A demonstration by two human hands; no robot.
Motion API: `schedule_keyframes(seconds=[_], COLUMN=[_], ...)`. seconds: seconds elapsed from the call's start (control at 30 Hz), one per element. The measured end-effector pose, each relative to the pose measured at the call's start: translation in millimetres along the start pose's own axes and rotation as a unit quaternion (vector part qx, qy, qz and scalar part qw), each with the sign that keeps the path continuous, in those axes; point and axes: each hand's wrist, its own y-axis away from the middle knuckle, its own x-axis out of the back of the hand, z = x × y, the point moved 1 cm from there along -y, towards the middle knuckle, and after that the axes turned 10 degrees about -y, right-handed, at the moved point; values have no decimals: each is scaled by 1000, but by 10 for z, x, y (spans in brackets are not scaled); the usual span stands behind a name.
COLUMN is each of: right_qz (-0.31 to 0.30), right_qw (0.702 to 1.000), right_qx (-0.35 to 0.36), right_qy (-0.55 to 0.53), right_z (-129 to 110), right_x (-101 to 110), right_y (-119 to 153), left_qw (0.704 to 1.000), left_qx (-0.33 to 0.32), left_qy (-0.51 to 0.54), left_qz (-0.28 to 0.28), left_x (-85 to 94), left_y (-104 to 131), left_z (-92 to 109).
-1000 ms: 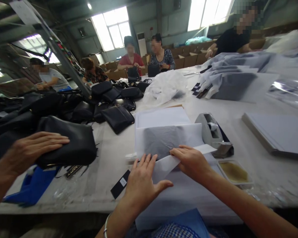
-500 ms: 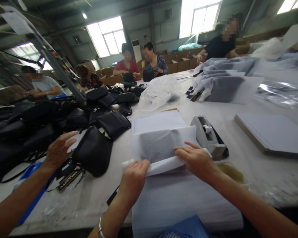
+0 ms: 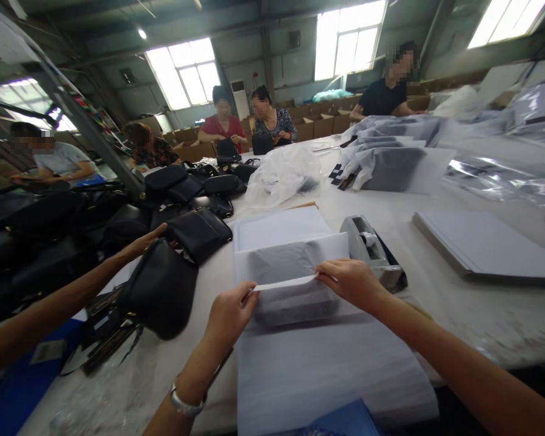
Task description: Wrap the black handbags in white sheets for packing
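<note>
White tissue paper (image 3: 295, 300) lies folded around a flat dark item that shows through it, its shape blurred by the paper. My left hand (image 3: 229, 315) pinches the left end of the paper's folded edge. At the other end, the fingers of my right hand (image 3: 347, 280) are closed on the same edge, so the fold is stretched between both hands. Beneath is a broad stack of white paper sheets (image 3: 322, 369). Just beyond my right hand stands a grey tape dispenser (image 3: 372, 251).
Another person's hand (image 3: 148, 242) reaches in from the left beside a black bag (image 3: 161, 290). Many black bags (image 3: 59, 230) are heaped there. A stack of boards (image 3: 485, 242) lies right, with wrapped bags (image 3: 393, 166) behind. Several people sit or stand across the table.
My hands have drawn the paper's edge into a narrow, straight fold, gripping its ends. The other person's hand has moved forward and right among the black bags. The view has shifted slightly right.
</note>
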Motion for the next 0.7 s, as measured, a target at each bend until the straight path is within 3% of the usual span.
schedule_keyframes(seconds=[0.1,0.17,0.23,0.3,0.37,0.4,0.5,0.6,0.7], right_qz=[-6,-5,-3,-5,-10,-12,-9,18,117], right_qw=[1000,999,999,998,998,997,996,991,982], right_qx=[-18,-33,-47,-58,-66,-70,-85,-102,-107], right_qy=[8,6,3,-2,-7,-7,20,83,107], right_z=[24,42,56,63,65,65,82,161,354], right_x=[-20,-34,-43,-46,-49,-51,-50,1,141], right_y=[-49,-68,-84,-101,-123,-137,-173,-148,25], left_qw=[999,999,994,973,949,942,940,955,966], left_qx=[10,18,11,-19,-84,-127,-226,-203,-174], left_qy=[40,13,-54,-116,-134,-129,-115,-143,-158], left_qz=[10,27,94,200,274,283,228,159,103], left_x=[-57,-73,-63,-52,-90,-136,-344,-506,-529], left_y=[-80,-116,-117,-73,1,37,94,60,6], left_z=[-68,-94,-71,23,184,279,538,651,643])
